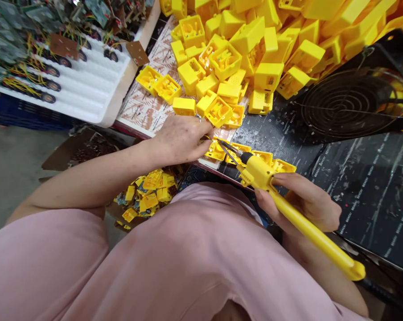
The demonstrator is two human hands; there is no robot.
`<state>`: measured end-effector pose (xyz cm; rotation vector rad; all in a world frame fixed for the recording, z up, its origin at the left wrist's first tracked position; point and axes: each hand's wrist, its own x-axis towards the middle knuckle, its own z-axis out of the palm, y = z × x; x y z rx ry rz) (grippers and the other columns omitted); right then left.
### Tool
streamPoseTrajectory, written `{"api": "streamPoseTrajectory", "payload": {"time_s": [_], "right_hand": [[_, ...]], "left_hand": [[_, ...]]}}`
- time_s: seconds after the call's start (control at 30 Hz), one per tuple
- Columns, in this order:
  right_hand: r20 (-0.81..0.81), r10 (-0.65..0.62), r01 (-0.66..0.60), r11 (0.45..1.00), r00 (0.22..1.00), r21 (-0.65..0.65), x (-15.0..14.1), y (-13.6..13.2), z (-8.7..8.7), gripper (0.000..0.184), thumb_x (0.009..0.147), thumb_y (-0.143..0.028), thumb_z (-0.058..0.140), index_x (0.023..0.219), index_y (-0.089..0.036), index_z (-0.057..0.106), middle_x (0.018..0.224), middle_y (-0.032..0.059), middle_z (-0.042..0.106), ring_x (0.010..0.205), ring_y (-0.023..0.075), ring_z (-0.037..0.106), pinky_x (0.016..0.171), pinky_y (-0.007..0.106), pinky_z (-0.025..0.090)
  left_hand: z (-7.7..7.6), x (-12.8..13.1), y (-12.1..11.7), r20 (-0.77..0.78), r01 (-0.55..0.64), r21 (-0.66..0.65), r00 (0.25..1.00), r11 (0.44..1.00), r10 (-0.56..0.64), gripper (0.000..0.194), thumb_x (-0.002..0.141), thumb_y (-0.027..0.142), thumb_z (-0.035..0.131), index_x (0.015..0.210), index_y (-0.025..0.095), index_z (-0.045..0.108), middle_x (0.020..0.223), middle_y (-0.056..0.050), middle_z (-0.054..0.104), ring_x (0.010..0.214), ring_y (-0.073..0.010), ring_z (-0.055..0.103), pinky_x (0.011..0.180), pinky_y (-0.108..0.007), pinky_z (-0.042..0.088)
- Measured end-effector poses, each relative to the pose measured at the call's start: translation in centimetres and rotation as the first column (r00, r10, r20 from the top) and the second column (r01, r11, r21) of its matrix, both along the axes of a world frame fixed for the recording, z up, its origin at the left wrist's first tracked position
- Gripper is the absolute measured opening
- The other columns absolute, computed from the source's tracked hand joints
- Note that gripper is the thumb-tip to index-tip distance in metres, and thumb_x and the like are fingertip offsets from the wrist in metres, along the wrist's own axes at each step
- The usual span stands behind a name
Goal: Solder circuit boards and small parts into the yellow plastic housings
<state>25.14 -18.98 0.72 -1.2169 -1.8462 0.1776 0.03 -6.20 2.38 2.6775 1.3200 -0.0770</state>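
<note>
My right hand (310,200) is wrapped round a yellow soldering iron (260,171) with a dark metal tip and a thin guide tube beside it. The tip points down-left into the leftmost open yellow plastic case (217,150) of a short row along the table's front edge. Beside that case is my left hand (183,138), fingers curled and pinched close to the tip. A ring is on one finger. What the left fingertips hold is hidden. Further right in the row are more open cases (262,157), lying with their hollow sides up.
A big heap of yellow cases (255,40) fills the back. At the right stands a black fan (342,102). White foam trays (97,89) with circuit boards and wired round parts lie at the left. Below the table edge sits a box of yellow parts (151,191).
</note>
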Motion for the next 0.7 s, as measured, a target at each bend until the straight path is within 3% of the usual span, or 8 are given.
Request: {"api": "streamPoseTrajectory", "payload": {"time_s": [0.1,0.3,0.5,0.7], "right_hand": [[-0.041,-0.085,0.083,0.996,0.996,-0.03,0.0,-0.7,-0.5,0.052,0.086,-0.022,0.083,0.134,-0.029,0.065,0.098,0.0003,0.08,0.078,0.0193,0.078,0.068,0.031,0.066],[0.025,0.108,-0.108,0.994,0.994,0.03,-0.4,-0.1,-0.4,0.034,0.076,-0.007,0.087,0.098,-0.021,0.066,0.084,-0.0011,0.076,0.07,0.0145,0.075,0.061,0.022,0.062],[0.184,0.122,-0.137,0.988,0.975,0.072,-0.8,0.8,0.6,0.031,0.079,-0.011,0.087,0.097,-0.019,0.063,0.08,-0.0014,0.074,0.067,0.013,0.073,0.056,0.022,0.057],[0.191,0.093,-0.098,0.995,0.977,0.017,-0.3,0.5,1.2,0.025,0.084,-0.012,0.082,0.095,-0.022,0.062,0.081,-0.0005,0.075,0.066,0.0138,0.073,0.055,0.024,0.056]], "left_hand": [[-0.3,-0.2,0.0,0.012,0.005,0.004,1.0,1.0,-0.005,0.032,0.091,0.031,0.049,0.099,0.017,0.077,0.08,-0.007,0.075,0.082,-0.0237,0.073,0.063,-0.031,0.038],[-0.4,-0.3,0.0,0.042,0.001,0.001,0.999,1.0,-0.001,0.033,0.092,0.034,0.048,0.098,0.017,0.076,0.08,-0.006,0.075,0.082,-0.0238,0.073,0.065,-0.031,0.042],[-0.4,-0.3,-0.1,0.031,-0.007,-0.003,0.999,1.0,0.007,0.033,0.092,0.034,0.048,0.1,0.017,0.076,0.083,-0.007,0.076,0.085,-0.0247,0.074,0.066,-0.032,0.043],[-0.6,-0.6,-0.2,0.075,0.014,0.042,0.997,0.999,-0.017,0.035,0.093,0.034,0.045,0.098,0.018,0.076,0.079,-0.006,0.075,0.081,-0.0225,0.073,0.066,-0.031,0.041]]}}
